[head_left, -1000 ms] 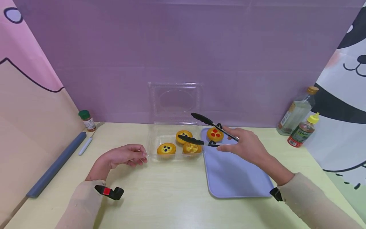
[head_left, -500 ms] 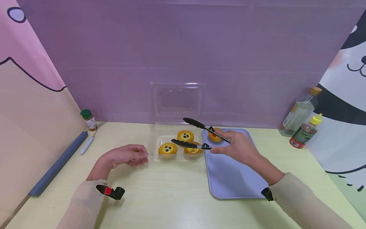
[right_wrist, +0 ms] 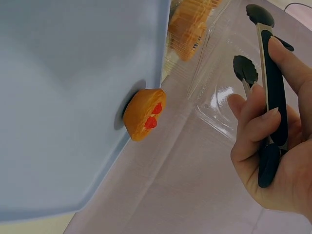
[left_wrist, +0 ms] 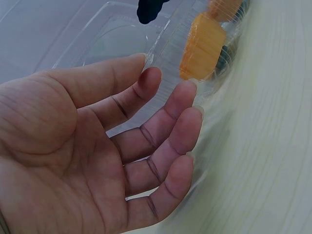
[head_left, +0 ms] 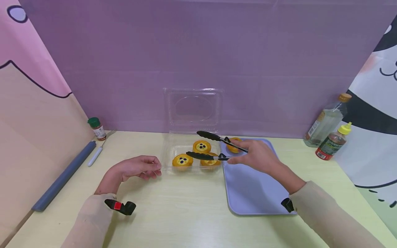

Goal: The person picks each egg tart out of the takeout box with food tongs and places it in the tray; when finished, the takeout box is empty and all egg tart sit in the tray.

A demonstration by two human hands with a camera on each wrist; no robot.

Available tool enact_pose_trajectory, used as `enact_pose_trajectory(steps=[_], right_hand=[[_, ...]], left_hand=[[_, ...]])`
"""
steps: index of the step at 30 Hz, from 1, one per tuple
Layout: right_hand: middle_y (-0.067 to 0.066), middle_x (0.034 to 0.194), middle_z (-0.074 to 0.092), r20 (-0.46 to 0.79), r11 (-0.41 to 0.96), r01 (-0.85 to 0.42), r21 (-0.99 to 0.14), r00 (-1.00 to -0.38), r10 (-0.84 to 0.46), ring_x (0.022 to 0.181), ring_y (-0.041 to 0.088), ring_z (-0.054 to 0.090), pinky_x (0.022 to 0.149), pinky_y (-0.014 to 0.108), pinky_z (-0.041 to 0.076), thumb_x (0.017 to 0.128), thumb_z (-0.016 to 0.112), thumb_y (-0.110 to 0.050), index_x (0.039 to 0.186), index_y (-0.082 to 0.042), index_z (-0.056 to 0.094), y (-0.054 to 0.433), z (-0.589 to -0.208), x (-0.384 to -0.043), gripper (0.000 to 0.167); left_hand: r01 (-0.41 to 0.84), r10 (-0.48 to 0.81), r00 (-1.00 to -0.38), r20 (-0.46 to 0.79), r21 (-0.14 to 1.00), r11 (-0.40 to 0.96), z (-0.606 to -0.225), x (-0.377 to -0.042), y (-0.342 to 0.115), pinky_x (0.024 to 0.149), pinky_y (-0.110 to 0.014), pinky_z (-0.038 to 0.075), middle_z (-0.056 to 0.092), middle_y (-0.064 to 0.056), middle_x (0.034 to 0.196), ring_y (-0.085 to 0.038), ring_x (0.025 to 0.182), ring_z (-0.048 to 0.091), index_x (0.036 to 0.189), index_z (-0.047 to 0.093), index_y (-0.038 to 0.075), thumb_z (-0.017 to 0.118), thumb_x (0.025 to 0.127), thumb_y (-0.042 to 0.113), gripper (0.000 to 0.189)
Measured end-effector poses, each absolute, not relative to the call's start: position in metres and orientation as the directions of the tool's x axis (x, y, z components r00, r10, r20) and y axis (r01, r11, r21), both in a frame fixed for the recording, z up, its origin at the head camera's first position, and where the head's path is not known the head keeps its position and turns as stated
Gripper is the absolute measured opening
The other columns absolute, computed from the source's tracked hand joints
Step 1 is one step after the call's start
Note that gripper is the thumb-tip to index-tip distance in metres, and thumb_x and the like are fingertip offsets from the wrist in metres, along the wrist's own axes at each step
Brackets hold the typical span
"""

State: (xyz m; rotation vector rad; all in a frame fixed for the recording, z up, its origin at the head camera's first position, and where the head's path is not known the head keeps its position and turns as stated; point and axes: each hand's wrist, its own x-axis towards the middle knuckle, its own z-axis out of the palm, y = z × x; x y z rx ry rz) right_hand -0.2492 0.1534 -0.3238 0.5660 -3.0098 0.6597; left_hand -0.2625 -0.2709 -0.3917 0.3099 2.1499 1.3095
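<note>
My left hand (head_left: 141, 168) is at the left front corner of a clear plastic clamshell box (head_left: 166, 151); its thumb and index fingertip pinch the rim, the other fingers loosely bent. Inside the box sit two tarts with dark berries, one at the left (head_left: 183, 160) and one behind (head_left: 202, 146), plus a tart with yellow topping (head_left: 210, 162), partly hidden. In my right hand (head_left: 258, 156) are black-tipped tongs (head_left: 207, 156), spread apart above the box with nothing between their tips. A tart with red topping (right_wrist: 145, 117) lies on the lilac tray (head_left: 254, 193), partly behind the tongs in the head view.
A green-capped jar (head_left: 97, 128), a white-handled fork (head_left: 95, 156) and a long blue-grey bar (head_left: 65, 177) lie along the left side. Two bottles, one brown-capped (head_left: 327, 120) and one yellow-capped (head_left: 333, 143), stand at the back right. The box's raised lid (head_left: 193, 108) leans near the purple backdrop.
My right hand has carried the spread tongs leftward and slightly down, from above the tray's edge to farther over the box. The left hand stays at the box corner.
</note>
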Motion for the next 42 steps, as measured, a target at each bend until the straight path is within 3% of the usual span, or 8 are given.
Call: enact_pose_trajectory(steps=[15,18,22,25,31,36,42], right_hand=[[0.004,0.136,0.065,-0.016,0.830,-0.390,-0.400,-0.902,-0.432,0.050,0.011,0.032,0.051,0.030,0.029,0.081,0.078,-0.052,0.142,-0.026,0.057,0.142,-0.313,-0.263,0.069],[0.007,0.103,0.076,-0.044,0.828,-0.384,-0.408,-0.898,-0.438,0.049,0.011,0.036,0.051,0.029,0.031,0.082,0.078,-0.050,0.140,-0.026,0.059,0.137,-0.312,-0.267,0.066],[0.003,0.066,0.062,-0.090,0.814,-0.377,-0.441,-0.884,-0.458,0.048,0.012,0.042,0.052,0.029,0.034,0.083,0.079,-0.047,0.139,-0.024,0.061,0.129,-0.311,-0.271,0.063],[-0.003,0.072,0.065,-0.109,0.811,-0.386,-0.440,-0.873,-0.475,0.051,0.011,0.042,0.054,0.029,0.035,0.082,0.080,-0.046,0.138,-0.023,0.062,0.123,-0.312,-0.273,0.063],[-0.003,0.069,0.063,-0.110,0.829,-0.392,-0.398,-0.877,-0.468,0.052,0.011,0.036,0.053,0.029,0.028,0.082,0.080,-0.047,0.138,-0.024,0.062,0.115,-0.317,-0.275,0.064],[-0.006,0.077,0.067,-0.076,0.841,-0.399,-0.366,-0.887,-0.455,0.060,0.011,0.047,0.052,0.028,0.031,0.083,0.077,-0.050,0.140,-0.024,0.060,0.111,-0.323,-0.276,0.065],[-0.002,0.077,0.069,-0.056,0.832,-0.393,-0.392,-0.892,-0.448,0.061,0.012,0.048,0.053,0.029,0.032,0.082,0.079,-0.051,0.140,-0.026,0.059,0.104,-0.324,-0.275,0.067]], left_hand=[[-0.120,0.478,-0.793,-0.378,0.866,0.485,-0.391,-0.262,-0.271,0.081,-0.034,0.052,0.069,-0.007,0.104,-0.022,0.095,0.064,0.108,0.060,0.003,0.060,0.100,0.029,0.027],[-0.118,0.482,-0.791,-0.375,0.868,0.482,-0.391,-0.262,-0.271,0.080,-0.034,0.052,0.069,-0.007,0.104,-0.023,0.095,0.064,0.108,0.060,0.003,0.060,0.101,0.028,0.026],[-0.108,0.493,-0.789,-0.367,0.873,0.476,-0.391,-0.261,-0.270,0.080,-0.034,0.052,0.069,-0.008,0.104,-0.023,0.095,0.063,0.109,0.059,0.002,0.059,0.101,0.028,0.027],[-0.116,0.486,-0.791,-0.372,0.871,0.477,-0.390,-0.261,-0.270,0.080,-0.034,0.052,0.069,-0.008,0.104,-0.022,0.095,0.064,0.107,0.060,0.003,0.059,0.101,0.027,0.026],[-0.123,0.477,-0.794,-0.377,0.869,0.480,-0.391,-0.262,-0.269,0.080,-0.033,0.052,0.070,-0.006,0.103,-0.023,0.094,0.063,0.107,0.060,0.004,0.060,0.100,0.028,0.025],[-0.125,0.476,-0.792,-0.383,0.864,0.487,-0.390,-0.263,-0.269,0.081,-0.034,0.052,0.070,-0.005,0.103,-0.023,0.095,0.063,0.108,0.061,0.004,0.060,0.100,0.030,0.027],[-0.127,0.473,-0.792,-0.385,0.863,0.490,-0.390,-0.261,-0.270,0.081,-0.034,0.052,0.069,-0.006,0.103,-0.022,0.095,0.062,0.108,0.061,0.003,0.060,0.100,0.030,0.028]])
